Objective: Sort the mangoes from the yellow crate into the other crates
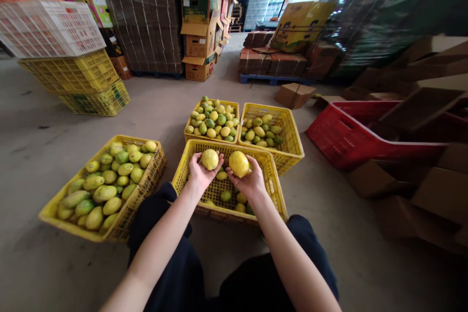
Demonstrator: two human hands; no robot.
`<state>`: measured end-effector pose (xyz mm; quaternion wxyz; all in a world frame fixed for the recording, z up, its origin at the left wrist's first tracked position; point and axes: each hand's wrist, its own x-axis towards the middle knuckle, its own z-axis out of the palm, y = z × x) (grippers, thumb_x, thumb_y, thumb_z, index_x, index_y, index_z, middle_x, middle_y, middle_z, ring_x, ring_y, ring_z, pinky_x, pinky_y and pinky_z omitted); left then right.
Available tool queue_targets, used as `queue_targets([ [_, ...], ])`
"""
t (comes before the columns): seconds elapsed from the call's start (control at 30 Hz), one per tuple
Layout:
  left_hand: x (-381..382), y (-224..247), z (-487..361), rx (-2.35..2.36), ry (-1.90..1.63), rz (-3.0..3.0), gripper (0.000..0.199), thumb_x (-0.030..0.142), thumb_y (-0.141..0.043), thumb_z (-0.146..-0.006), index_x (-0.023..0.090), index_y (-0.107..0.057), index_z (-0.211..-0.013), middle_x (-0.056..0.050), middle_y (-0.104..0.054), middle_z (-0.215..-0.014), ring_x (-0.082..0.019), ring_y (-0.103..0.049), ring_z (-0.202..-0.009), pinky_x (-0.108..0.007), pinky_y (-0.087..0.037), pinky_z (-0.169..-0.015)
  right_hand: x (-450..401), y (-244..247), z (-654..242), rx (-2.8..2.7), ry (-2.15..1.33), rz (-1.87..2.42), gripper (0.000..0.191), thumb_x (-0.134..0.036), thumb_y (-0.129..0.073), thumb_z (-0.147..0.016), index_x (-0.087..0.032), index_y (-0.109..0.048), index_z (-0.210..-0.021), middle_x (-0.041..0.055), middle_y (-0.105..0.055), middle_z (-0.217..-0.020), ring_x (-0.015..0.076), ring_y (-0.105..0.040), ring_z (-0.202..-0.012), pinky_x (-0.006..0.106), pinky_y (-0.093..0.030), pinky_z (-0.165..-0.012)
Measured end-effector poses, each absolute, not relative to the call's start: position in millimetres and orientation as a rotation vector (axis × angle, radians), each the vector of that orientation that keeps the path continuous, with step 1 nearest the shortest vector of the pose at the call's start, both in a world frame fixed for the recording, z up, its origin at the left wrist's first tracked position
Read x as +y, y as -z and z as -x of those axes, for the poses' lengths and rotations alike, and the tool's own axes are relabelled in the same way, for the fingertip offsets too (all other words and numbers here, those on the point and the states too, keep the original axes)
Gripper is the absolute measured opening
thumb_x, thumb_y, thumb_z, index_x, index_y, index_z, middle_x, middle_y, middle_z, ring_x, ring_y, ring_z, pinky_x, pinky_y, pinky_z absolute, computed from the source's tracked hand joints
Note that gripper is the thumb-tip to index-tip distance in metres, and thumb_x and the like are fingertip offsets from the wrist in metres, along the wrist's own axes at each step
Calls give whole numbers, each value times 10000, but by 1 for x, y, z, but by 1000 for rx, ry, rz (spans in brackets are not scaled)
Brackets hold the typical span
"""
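Observation:
My left hand (199, 173) holds a yellow lemon (209, 159), its fingers curled beneath the fruit. Close beside it, my right hand (252, 180) grips another yellow lemon (239, 164). Both hands are above a yellow crate (276, 187) between my knees, with several yellow and green lemons in its bottom, partly hidden by my hands and arms. The two held lemons are apart from each other.
A full lemon crate (124, 224) stands at the left. Behind the middle crate are a heaped crate (212, 140) and a partly filled crate (288, 148). A red crate (336, 131) with cardboard is at the right; stacked crates (80, 73) stand back left.

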<state>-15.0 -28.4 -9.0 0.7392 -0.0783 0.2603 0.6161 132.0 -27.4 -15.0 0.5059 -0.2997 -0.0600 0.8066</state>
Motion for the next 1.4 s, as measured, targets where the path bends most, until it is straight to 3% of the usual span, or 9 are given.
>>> queue_targets([
  [0.1,-29,5,15,573,-1407,165,328,263,-448,-822,123,-616,-1066,-122,-673,-866,-250,-681,-828,-358,-598,-674,-30,10,-131,-230,-1924,683,186,-288,-473,-852,-174,-595,-934,91,-711,-752,213,-672,-621,335,-564,-522],
  [0.23,-30,-1,16,505,-1381,158,305,253,-453,-828,129,-635,-1040,-79,-661,-780,-184,-658,-700,-292,-583,-610,-32,6,-129,-260,-1884,654,278,-399,-457,-883,-176,-617,-932,80,-719,-741,219,-679,-591,358,-564,-523],
  [0.37,-33,-7,19,463,-1302,130,211,264,-488,-845,147,-646,-922,-45,-651,-741,-134,-629,-636,-216,-542,-537,-31,5,-129,-264,-1900,658,321,-436,-497,-845,-151,-623,-767,57,-676,-603,208,-661,-532,323,-556,-500],
  [0.53,-38,-8,21,484,-1288,42,123,243,-531,-804,160,-603,-747,-7,-630,-668,-108,-596,-555,-191,-494,-470,-29,8,-128,-349,-1849,704,214,-312,-574,-761,-151,-615,-627,61,-666,-575,188,-645,-512,290,-547,-495],
  [0.87,-43,-6,17,538,-1525,-432,194,299,-523,-678,149,-568,-565,-15,-569,-541,-117,-548,-446,-207,-402,-405,-32,6,-126,-480,-1698,781,193,-317,-611,-673,-156,-651,-575,42,-670,-576,167,-623,-510,279,-527,-509],
  [1.1,-45,1,15,461,-1322,-796,275,320,-504,-667,123,-609,-507,-58,-578,-476,-165,-558,-400,-253,-396,-399,-36,6,-123,-726,-1475,813,201,-343,-672,-630,-151,-699,-575,44,-731,-759,157,-631,-541,278,-515,-557],
  [1.27,-43,1,15,452,-1198,-859,281,324,-513,-641,112,-614,-489,-73,-582,-463,-182,-568,-391,-269,-413,-398,-40,6,-122,-868,-1364,780,215,-332,-644,-684,-165,-721,-573,28,-688,-651,156,-615,-584,265,-493,-587],
  [1.4,-37,11,14,460,-1153,-773,278,341,-520,-640,121,-601,-490,-59,-572,-450,-168,-553,-368,-249,-395,-368,-42,6,-124,-949,-1271,705,229,-299,-603,-730,-184,-725,-574,22,-679,-705,158,-614,-644,275,-490,-659],
])
